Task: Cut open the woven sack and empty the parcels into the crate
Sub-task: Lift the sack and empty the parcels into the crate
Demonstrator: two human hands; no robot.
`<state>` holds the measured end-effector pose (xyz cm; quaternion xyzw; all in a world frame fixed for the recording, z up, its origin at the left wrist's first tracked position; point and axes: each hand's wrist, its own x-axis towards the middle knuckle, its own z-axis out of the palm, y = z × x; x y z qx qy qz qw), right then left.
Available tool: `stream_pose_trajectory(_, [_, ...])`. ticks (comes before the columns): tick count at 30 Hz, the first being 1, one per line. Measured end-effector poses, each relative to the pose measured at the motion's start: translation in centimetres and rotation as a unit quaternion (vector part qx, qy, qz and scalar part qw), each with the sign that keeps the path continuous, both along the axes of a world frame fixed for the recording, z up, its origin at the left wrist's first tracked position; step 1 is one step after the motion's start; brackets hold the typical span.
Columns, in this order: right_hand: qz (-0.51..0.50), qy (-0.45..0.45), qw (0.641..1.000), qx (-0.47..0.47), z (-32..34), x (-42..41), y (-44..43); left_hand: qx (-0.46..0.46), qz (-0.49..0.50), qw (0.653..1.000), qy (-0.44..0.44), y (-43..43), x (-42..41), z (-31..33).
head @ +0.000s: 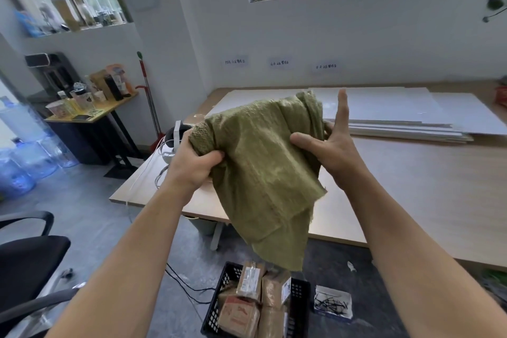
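Observation:
An olive-green woven sack [260,173] hangs limp in the air in front of me, its frayed lower edge dangling above a black plastic crate [216,307] on the floor. Several brown taped parcels [248,299] lie in the crate. My left hand [196,164] grips a bunched corner of the sack at its upper left. My right hand [333,143] holds the sack's right side, thumb pressed on the cloth, while one finger points straight up.
A light wooden table [411,186] stands behind the sack, with stacked white boards [397,115] at its far side and a white headset [174,143] on its left corner. A small white box of black ties [333,302] lies right of the crate. A black office chair [27,261] stands at the left.

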<state>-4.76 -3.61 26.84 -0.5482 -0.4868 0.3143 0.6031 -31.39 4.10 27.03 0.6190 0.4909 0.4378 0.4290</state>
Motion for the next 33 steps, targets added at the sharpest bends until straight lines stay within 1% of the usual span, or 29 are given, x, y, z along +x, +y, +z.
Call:
stream_pose_trajectory(1, [0.026,-0.014,1.000,0.003,0.1,0.1,-0.2,-0.010,0.011,1.000,-0.007,0.0,0.0,0.0])
stream_pose_trajectory(4, [0.112,-0.047,0.993,0.005,0.2,-0.1,-0.2,-0.047,0.020,0.997,-0.064,-0.4,0.6,0.3])
stream_pose_trajectory(6, [0.133,-0.053,0.990,-0.002,0.2,-0.4,0.0,-0.056,0.014,0.995,-0.083,-0.7,1.0,0.4])
stream_pose_trajectory(8, [0.118,-0.089,0.989,-0.004,0.2,-0.5,0.0,-0.067,0.006,0.993,-0.095,-0.9,1.0,0.4])
stream_pose_trajectory(11, [0.066,-0.184,0.981,0.008,0.2,-0.6,-0.3,-0.118,-0.024,0.985,-0.123,-0.9,0.7,0.4])
stream_pose_trajectory(13, [0.034,-0.197,0.979,0.026,0.2,-0.6,-0.4,-0.141,-0.042,0.979,-0.143,-0.9,0.4,0.4])
stream_pose_trajectory(15, [0.019,-0.157,0.986,0.042,0.1,-0.5,-0.2,-0.160,-0.051,0.973,-0.159,-1.1,0.2,0.6])
stream_pose_trajectory(17, [0.031,-0.073,0.996,0.037,-0.1,-0.3,0.0,-0.181,-0.051,0.968,-0.169,-1.4,0.1,0.9])
stream_pose_trajectory(19, [0.062,0.016,0.998,0.022,-0.3,-0.1,0.1,-0.202,-0.055,0.962,-0.176,-1.7,0.2,1.1])
stream_pose_trajectory(21, [0.080,0.059,0.995,0.013,-0.7,0.0,0.5,-0.211,-0.054,0.960,-0.177,-2.0,0.3,1.4])
stream_pose_trajectory(23, [0.082,0.083,0.993,0.011,-1.1,-0.1,0.6,-0.217,-0.053,0.960,-0.171,-2.3,0.4,1.6])
stream_pose_trajectory(25, [0.085,0.110,0.990,0.019,-1.2,-0.2,0.6,-0.208,-0.043,0.968,-0.133,-2.4,0.7,1.8])
stream_pose_trajectory(28, [0.087,0.158,0.983,0.031,-1.3,-0.2,0.7,-0.173,-0.017,0.985,-0.007,-2.5,1.1,1.9])
stream_pose_trajectory(29, [0.081,0.165,0.982,0.032,-1.3,-0.2,0.8,-0.167,-0.002,0.986,0.010,-2.4,1.0,1.7])
stream_pose_trajectory(30, [0.070,0.167,0.983,0.030,-1.5,-0.2,0.9,-0.159,0.006,0.987,0.004,-2.4,0.9,1.7])
stream_pose_trajectory(31, [0.059,0.172,0.983,0.029,-1.5,-0.3,1.0,-0.151,-0.010,0.988,-0.023,-2.6,0.8,1.7])
stream_pose_trajectory(33, [0.032,0.183,0.982,0.027,-1.8,-0.4,1.1,-0.134,-0.096,0.981,-0.103,-2.8,0.6,1.5])
